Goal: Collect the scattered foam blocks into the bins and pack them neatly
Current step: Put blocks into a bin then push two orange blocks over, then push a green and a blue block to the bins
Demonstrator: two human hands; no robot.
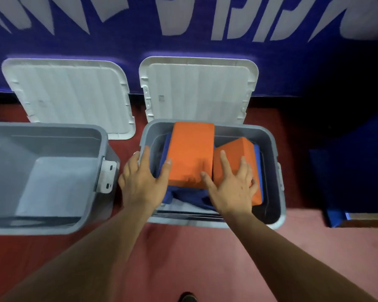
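Two grey bins stand on the red floor. The right bin (275, 149) holds two orange foam blocks on top of blue blocks (183, 197). The larger orange block (191, 149) lies tilted against the bin's far wall. My left hand (140, 182) hovers over the bin's left rim with straight fingers, its thumb touching that block's left edge. My right hand (231, 188) lies flat with spread fingers on the smaller orange block (236, 151), thumb against the larger one. The left bin (52, 136) has nothing in it.
Two white lids lean against the blue wall behind the bins, the left lid (72, 94) and the right lid (196, 88). A blue box-like object (336, 216) sits at the far right. A dark shoe tip (188, 297) shows at the bottom edge.
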